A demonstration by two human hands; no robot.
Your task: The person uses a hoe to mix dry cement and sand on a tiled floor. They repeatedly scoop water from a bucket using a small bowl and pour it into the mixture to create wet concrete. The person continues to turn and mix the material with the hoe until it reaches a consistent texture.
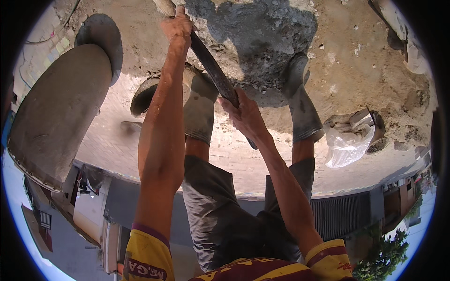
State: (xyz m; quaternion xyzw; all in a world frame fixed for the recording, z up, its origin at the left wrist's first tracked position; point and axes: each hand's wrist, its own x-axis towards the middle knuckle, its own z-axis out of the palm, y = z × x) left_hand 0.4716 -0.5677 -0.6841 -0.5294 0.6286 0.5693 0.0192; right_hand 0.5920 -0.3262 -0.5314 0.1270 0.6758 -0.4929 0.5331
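Observation:
Both my hands grip the dark shaft (212, 66) of a long-handled tool that slants across the view. My left hand (178, 28) is closed around it near the top edge of the view, thumb lying along the shaft. Lower down, near the butt end, my right hand (244, 114) wraps it between my legs. The tool's head is beyond the view, so its kind cannot be told. Ahead of my feet lies a grey patch of gravelly mortar or concrete mix (267, 66), partly in my shadow. My left boot (201, 102) and right boot (301, 95) stand apart at its near side.
A tall cement-coated drum (59, 112) stands at left. Beside my left boot is a round dirty container (145, 96). To the right lies a torn bag with clear plastic (351, 140). Pale paving (239, 154) runs behind me towards a gate (341, 210) and buildings.

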